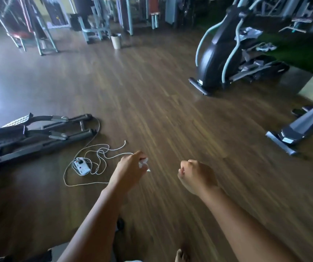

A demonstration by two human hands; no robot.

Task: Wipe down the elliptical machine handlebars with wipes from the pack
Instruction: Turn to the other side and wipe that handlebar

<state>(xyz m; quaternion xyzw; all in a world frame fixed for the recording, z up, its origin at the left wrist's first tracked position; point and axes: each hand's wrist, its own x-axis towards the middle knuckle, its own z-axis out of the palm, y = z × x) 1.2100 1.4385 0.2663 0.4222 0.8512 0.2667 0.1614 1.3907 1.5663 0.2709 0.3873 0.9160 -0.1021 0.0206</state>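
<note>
White wipe (144, 163), perhaps, in left hand (130, 168)

Wide lane of bare brown wood-plank floor (161, 91) ahead of the left hand (131, 167), gripping a crumpled white wipe (144, 163), and the fisted right hand (195, 174). Left of the lane: low dark grey elliptical base with treaded pedals (38, 133), flat on the floor. Just beside its end: loose white cord (99, 154) looped around a white power strip (81, 166), nearest loop close to the left hand. Right edge: grey angled machine foot (301, 127). Far right: black upright elliptical with pale curved handlebars (219, 59). Far end of the lane: small pale waste bin (116, 41) before blue-grey gym frames (93, 25).
</note>
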